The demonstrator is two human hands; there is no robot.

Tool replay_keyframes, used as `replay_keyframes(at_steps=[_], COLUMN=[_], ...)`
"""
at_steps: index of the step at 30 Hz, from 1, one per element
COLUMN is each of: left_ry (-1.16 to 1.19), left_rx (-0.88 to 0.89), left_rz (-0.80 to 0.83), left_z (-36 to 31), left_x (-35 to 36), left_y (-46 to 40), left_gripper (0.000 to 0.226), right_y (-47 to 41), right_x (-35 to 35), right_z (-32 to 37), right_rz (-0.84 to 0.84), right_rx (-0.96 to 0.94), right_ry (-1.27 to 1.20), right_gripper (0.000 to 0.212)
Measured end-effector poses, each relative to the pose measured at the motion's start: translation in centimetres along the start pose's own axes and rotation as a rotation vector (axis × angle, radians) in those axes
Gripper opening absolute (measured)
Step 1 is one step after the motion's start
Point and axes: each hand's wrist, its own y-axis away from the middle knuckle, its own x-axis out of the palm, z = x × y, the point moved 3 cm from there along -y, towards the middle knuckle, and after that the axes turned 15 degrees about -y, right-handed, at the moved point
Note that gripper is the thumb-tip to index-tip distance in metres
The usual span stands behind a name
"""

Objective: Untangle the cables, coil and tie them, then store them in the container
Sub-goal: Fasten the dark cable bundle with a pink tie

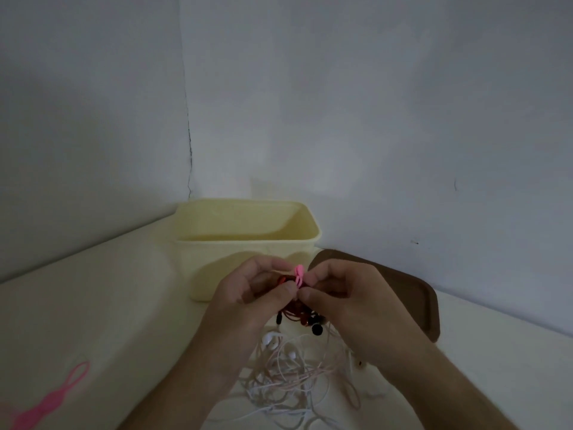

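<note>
Pinching a pink tie (298,274) around coiled red cable (294,308), left hand (245,293) and right hand (344,302).

Both hands, left (248,293) and right (344,293), pinched a pink tie (299,275) round a red coiled cable (294,308), above tangled white cables (288,380); yellow container (248,240) behind, far side.

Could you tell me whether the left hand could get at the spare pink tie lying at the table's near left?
Probably yes, but not at once: the left hand is pinching the pink tie on the red cable bundle. The spare pink tie lies on its own on open table, nothing blocking it.
</note>
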Motion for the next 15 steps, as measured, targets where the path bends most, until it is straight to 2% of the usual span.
replay_keyframes(at_steps=[3,5,7,9,12,15], left_ry=[-0.196,-0.531,-0.777,-0.848,-0.921,-0.966], left_rx=[0.062,0.072,0.025,0.014,0.009,-0.050], left_rz=[-0.120,-0.258,-0.343,-0.400,-0.449,-0.453], left_z=[-0.7,-0.6,-0.9,-1.2,-1.4,-1.3], left_x=[-0.7,-1.7,-2.9,-3.7,-4.0,-4.1], left_y=[-0.1,-0.5,-0.7,-0.6,0.0,0.4], left_gripper=[0.036,0.043,0.036,0.021,0.035,0.034], right_y=[-0.1,0.0,0.0,0.1,0.1,-0.3], right_x=[-0.3,-0.6,-0.8,-1.1,-1.6,-1.6], right_z=[0.4,0.5,0.9,1.4,2.5,3.7], right_rz=[-0.109,-0.182,-0.234,-0.281,-0.362,-0.410], right_rx=[-0.050,-0.067,-0.080,-0.113,-0.180,-0.233], right_ry=[0.044,0.040,-0.018,-0.076,-0.139,-0.117], right_gripper=[0.011,0.013,0.012,0.011,0.012,0.011])
